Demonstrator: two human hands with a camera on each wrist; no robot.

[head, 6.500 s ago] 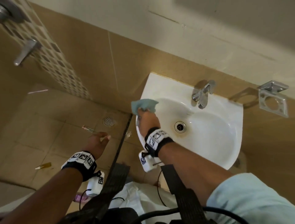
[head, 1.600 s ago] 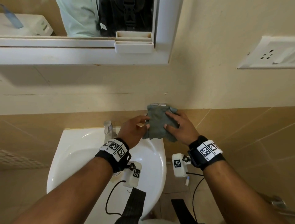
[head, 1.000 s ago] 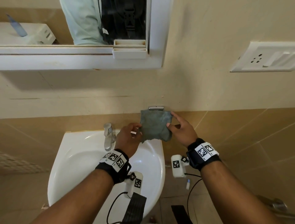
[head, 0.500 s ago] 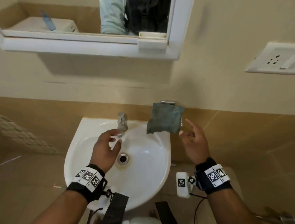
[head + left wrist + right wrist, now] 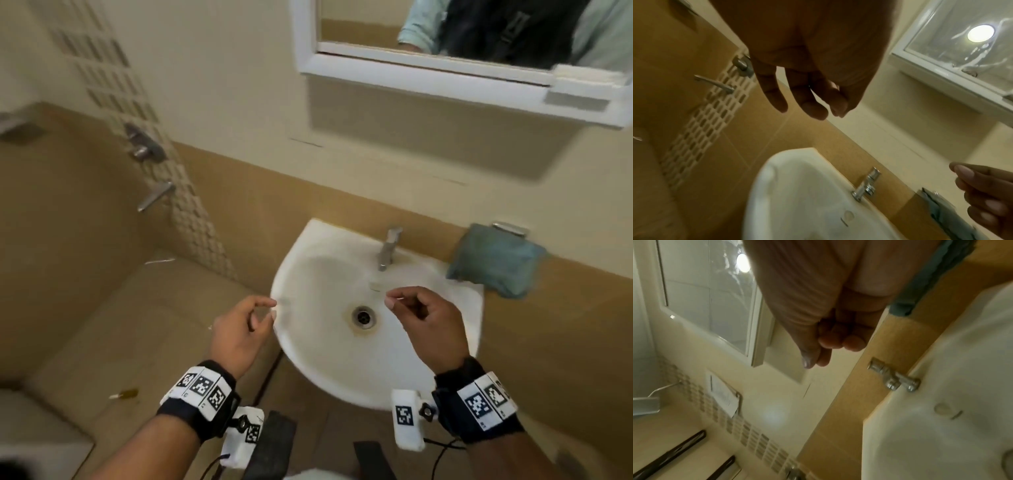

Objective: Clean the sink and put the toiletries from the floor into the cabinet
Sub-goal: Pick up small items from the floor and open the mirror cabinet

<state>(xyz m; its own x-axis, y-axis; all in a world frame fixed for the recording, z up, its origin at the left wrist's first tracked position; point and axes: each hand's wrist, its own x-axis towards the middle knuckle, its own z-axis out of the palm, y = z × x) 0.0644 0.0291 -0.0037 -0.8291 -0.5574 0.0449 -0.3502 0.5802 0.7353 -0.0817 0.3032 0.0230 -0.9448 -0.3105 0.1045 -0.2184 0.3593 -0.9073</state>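
Observation:
The white sink (image 5: 318, 363) hangs on the tiled wall, with its faucet (image 5: 388, 248) at the back and a stained drain (image 5: 363, 316). A blue-grey cloth (image 5: 496, 263) hangs from a metal holder (image 5: 510, 228) to the right of the sink, and no hand touches it. My left hand (image 5: 270, 309) hovers by the sink's left rim with loosely curled fingers and holds nothing. Over the basin, my right hand (image 5: 394, 305) is also loosely curled and holds nothing. On the floor at the left lie a small yellow bottle (image 5: 125, 394) and a thin white item (image 5: 159, 261). The mirrored cabinet (image 5: 428, 73) is above.
Shower taps (image 5: 144, 147) and a spout (image 5: 156, 195) stick out of the left wall beside a patterned tile strip. A white ledge (image 5: 44, 455) is at the lower left. Tan floor tiles spread to the left of the sink.
Both hands have let go of the cloth, which stays hung on its holder, and have dropped back over the sink. My view has swung left and down toward the floor.

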